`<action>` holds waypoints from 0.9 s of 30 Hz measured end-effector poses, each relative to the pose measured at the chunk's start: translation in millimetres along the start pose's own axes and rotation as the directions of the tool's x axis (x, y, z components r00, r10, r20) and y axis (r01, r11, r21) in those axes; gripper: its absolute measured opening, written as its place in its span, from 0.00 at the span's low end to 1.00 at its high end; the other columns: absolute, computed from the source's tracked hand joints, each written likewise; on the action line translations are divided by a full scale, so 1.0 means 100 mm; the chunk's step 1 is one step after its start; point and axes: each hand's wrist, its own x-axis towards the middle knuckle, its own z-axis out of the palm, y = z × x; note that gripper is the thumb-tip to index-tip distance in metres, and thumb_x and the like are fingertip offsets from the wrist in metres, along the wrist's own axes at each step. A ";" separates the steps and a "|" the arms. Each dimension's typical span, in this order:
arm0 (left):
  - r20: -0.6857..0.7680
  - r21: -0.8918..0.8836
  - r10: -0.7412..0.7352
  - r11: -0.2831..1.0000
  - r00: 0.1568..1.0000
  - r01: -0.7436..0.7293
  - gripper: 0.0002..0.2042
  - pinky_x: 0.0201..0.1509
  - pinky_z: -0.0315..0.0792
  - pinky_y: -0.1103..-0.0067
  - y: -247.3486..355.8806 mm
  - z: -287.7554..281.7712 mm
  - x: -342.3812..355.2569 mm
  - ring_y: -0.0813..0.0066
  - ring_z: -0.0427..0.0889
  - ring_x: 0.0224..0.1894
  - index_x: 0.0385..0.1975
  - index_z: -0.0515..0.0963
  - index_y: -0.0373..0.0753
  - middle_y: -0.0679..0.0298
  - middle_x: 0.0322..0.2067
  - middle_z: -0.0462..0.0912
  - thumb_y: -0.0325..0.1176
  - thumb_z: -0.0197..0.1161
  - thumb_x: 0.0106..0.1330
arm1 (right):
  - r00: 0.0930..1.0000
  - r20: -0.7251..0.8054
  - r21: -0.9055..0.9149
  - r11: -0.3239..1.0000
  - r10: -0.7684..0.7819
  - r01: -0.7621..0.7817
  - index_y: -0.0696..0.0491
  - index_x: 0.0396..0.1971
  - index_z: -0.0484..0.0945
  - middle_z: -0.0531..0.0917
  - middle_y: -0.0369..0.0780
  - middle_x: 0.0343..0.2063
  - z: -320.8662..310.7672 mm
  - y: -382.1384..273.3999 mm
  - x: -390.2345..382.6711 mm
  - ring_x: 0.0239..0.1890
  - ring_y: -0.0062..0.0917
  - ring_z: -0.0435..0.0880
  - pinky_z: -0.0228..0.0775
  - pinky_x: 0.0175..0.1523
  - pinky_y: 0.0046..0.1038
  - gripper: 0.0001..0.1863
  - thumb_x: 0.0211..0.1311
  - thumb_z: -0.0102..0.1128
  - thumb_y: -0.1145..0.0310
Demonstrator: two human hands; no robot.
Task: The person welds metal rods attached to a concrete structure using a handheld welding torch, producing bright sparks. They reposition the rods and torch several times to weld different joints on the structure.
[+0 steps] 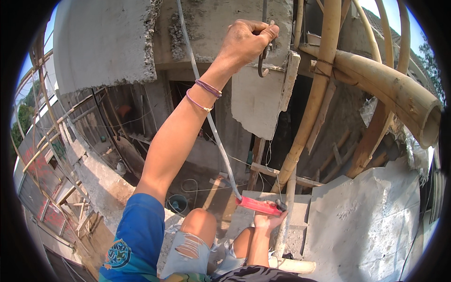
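Note:
My left hand (246, 40) is raised at the upper middle, its fingers closed around a dark metal rod with a hooked lower end (264, 66). Behind it stands a rough concrete wall with a broken slab piece. Low in front of me, my right hand (268, 220) is closed on a long red handle-like bar (257, 205), with a dark part at its right end. A long grey pole (217, 136) slants down behind my left forearm to the bar's left end; whether they are joined I cannot tell.
Thick bamboo poles (307, 113) stand at the right, and one cut end (430, 126) juts toward me. A grey sheet (361, 216) lies lower right. A bucket (177, 204) stands below. Broken concrete (105, 181) and bamboo framing are at the left.

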 end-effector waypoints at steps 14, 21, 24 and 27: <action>0.029 0.069 -0.018 0.997 0.999 0.016 0.20 0.32 0.73 0.78 0.08 0.02 0.04 0.79 0.76 0.24 0.34 0.87 0.34 0.65 0.21 0.81 0.50 0.67 0.64 | 0.999 0.007 -0.008 0.999 -0.033 0.033 0.51 0.35 0.79 0.82 0.39 0.29 -0.11 0.02 0.09 0.32 0.31 0.79 0.72 0.40 0.37 0.29 0.69 0.45 0.38; 0.067 0.065 0.071 0.995 0.995 -0.076 0.20 0.28 0.71 0.74 0.11 -0.02 0.07 0.76 0.78 0.22 0.25 0.84 0.33 0.62 0.18 0.82 0.45 0.57 0.69 | 0.998 -0.010 -0.008 0.998 -0.067 0.066 0.47 0.34 0.80 0.83 0.37 0.31 -0.18 0.03 0.17 0.31 0.31 0.79 0.71 0.40 0.36 0.27 0.71 0.43 0.39; 0.061 0.078 0.072 0.994 0.996 -0.077 0.20 0.29 0.72 0.74 0.13 -0.04 0.05 0.75 0.81 0.24 0.27 0.86 0.33 0.60 0.19 0.84 0.45 0.58 0.68 | 0.999 -0.017 -0.015 0.999 -0.049 0.049 0.46 0.34 0.80 0.83 0.37 0.31 -0.18 0.04 0.18 0.31 0.30 0.79 0.71 0.40 0.36 0.26 0.71 0.43 0.40; 0.052 0.059 0.066 0.996 0.996 -0.069 0.20 0.30 0.73 0.74 0.13 -0.03 0.01 0.74 0.82 0.24 0.28 0.86 0.33 0.59 0.20 0.84 0.45 0.58 0.69 | 0.999 -0.005 -0.019 0.999 -0.048 0.048 0.47 0.35 0.80 0.84 0.36 0.32 -0.18 0.03 0.15 0.31 0.30 0.79 0.71 0.40 0.36 0.26 0.71 0.43 0.40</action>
